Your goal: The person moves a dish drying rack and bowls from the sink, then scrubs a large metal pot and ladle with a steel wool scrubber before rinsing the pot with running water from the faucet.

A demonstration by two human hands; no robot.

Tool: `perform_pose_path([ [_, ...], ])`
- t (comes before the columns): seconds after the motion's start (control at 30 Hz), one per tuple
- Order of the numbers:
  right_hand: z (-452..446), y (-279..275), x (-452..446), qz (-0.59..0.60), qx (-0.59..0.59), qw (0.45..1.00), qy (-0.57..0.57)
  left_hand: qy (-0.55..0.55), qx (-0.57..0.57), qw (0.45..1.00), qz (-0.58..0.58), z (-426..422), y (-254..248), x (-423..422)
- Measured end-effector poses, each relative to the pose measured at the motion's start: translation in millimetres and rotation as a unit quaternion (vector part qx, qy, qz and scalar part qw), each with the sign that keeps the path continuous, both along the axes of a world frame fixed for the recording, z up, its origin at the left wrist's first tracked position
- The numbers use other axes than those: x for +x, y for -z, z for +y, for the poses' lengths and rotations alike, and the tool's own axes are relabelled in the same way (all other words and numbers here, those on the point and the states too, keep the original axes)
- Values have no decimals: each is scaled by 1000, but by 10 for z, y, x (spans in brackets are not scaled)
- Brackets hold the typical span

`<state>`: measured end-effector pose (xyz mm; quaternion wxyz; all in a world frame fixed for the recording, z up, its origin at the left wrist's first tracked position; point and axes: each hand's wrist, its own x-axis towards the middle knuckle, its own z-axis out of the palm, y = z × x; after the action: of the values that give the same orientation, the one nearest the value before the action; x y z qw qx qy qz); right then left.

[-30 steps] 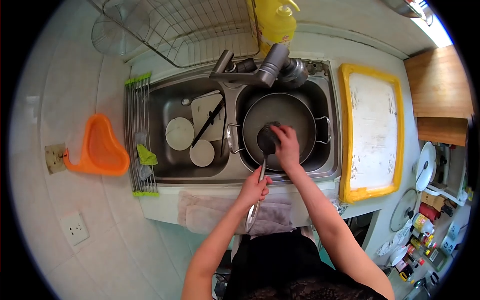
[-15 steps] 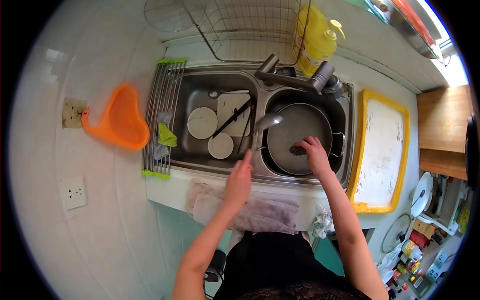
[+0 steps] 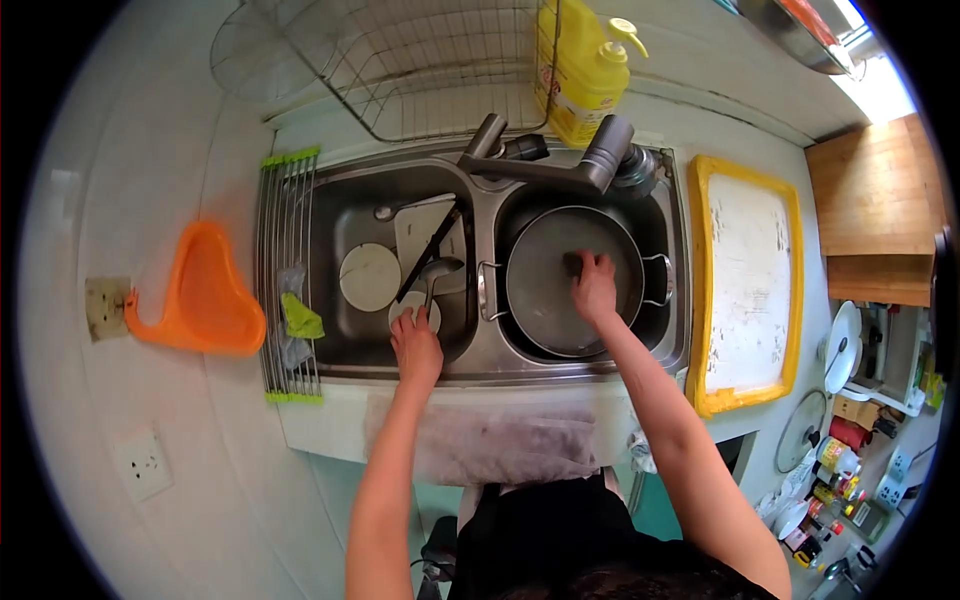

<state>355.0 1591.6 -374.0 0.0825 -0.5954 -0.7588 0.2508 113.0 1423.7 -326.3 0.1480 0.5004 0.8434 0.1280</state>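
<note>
Pointing up-frame, left of centre, the silver metal ladle [image 3: 442, 267] leads from your left hand [image 3: 417, 350], grip unclear; your right hand [image 3: 595, 287] pinches a dark scrubber [image 3: 572, 264].

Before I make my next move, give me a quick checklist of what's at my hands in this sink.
1. Ladle inside the left basin: ok.
2. Left hand firmly gripping the ladle: cannot tell; the fingers are at its handle, but the grip is unclear.
3. Room around the ladle: not ok; a long black utensil and a small white dish lie close by.
4. Scrubber in the right hand: ok.
5. Pot in the right basin, open side up: ok.
6. Faucet closed: cannot tell; no stream shows.
</note>
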Motion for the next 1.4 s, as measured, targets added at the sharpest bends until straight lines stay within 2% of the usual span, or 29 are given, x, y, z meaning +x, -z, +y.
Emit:
perform_pose_path([
  [0.03, 39, 97, -16, -13, 56, 997, 43, 40, 74, 992, 91, 76, -42, 40],
  [0.07, 24, 265, -56, -13, 56, 997, 50, 47, 75, 992, 90, 176, -65, 114],
  [0.13, -68, 546, -145, -97, 58, 994, -7, -13, 102, 970, -222, 436, -193, 386],
  [0.17, -69, 553, -123, -51, 25, 997, -44, 2, 159, 967, -197, 543, -89, 470],
  [0.2, -65, 415, -64, -57, 25, 997, -41, 4, 158, 966, -203, 607, -35, 490],
  [0.27, -9, 15, 26, 190, -62, 979, 46, -112, 203, 933, -275, 746, 27, 519],
  [0.3, 40, -180, 73, 184, -58, 980, 46, -156, 212, 914, -310, 793, 19, 569],
  [0.33, 52, -360, 149, 192, 47, 976, 95, -158, 211, 912, -315, 804, 5, 630],
  [0.4, 165, -410, 270, 197, 207, 945, 162, -293, 134, 800, -506, 817, -15, 726],
  [0.43, 290, -381, 272, 180, 214, 941, 190, -269, 175, 848, -422, 835, 44, 758],
  [0.47, 423, -337, 252, 163, 221, 936, 219, -272, 176, 846, -423, 841, 104, 771],
  [0.53, 621, -251, 45, 163, 226, 939, 204, -175, 169, 921, -304, 855, 64, 763],
  [0.57, 680, -215, -85, 151, 238, 945, 164, -169, 124, 930, -302, 865, 34, 733],
  [0.6, 704, -170, -251, 190, 289, 929, 135, -174, 119, 930, -302, 853, 38, 716],
  [0.63, 643, -169, -390, 165, 195, 955, 149, -157, 116, 933, -301, 855, 43, 702],
  [0.7, 489, -198, -676, 221, 208, 950, 72, -140, 113, 940, -288, 879, 49, 693],
  [0.77, 177, -379, -769, 224, 104, 969, 30, -144, 111, 940, -289, 868, 39, 701],
  [0.8, 49, -412, -691, 220, 106, 969, 27, -142, 111, 941, -286, 884, 26, 704],
  [0.87, -139, -423, -496, 226, -4, 968, -108, -149, 115, 937, -294, 885, 31, 702],
  [1.0, -74, -136, -101, 147, -47, 987, -40, -144, 134, 931, -308, 879, 18, 683],
  [1.07, -8, 285, 1, 23, 69, 996, -49, -139, 130, 927, -324, 876, 30, 671],
  [1.1, 23, 272, -20, 23, 66, 997, -45, -133, 128, 923, -338, 868, 39, 659],
  [1.13, 57, 181, -73, 105, -71, 992, 4, -132, 124, 924, -338, 857, 49, 651],
  [1.17, 78, 77, -128, 184, -205, 960, 53, -135, 113, 920, -349, 853, 53, 643],
  [1.2, 89, -10, -179, 183, -206, 960, 52, -138, 105, 916, -361, 870, 55, 633],
  [1.27, 68, -214, -300, 405, -202, 888, 77, -133, 126, 910, -372, 861, 140, 623],
  [1.3, 83, -466, -441, 397, -196, 893, 77, -124, 146, 904, -381, 852, 175, 619],
  [1.33, 52, -436, -505, 397, -198, 893, 76, -125, 145, 905, -380, 846, 180, 618],
  [1.4, 14, -374, -583, 338, -104, 933, -70, -130, 137, 899, -395, 859, 189, 605],
])
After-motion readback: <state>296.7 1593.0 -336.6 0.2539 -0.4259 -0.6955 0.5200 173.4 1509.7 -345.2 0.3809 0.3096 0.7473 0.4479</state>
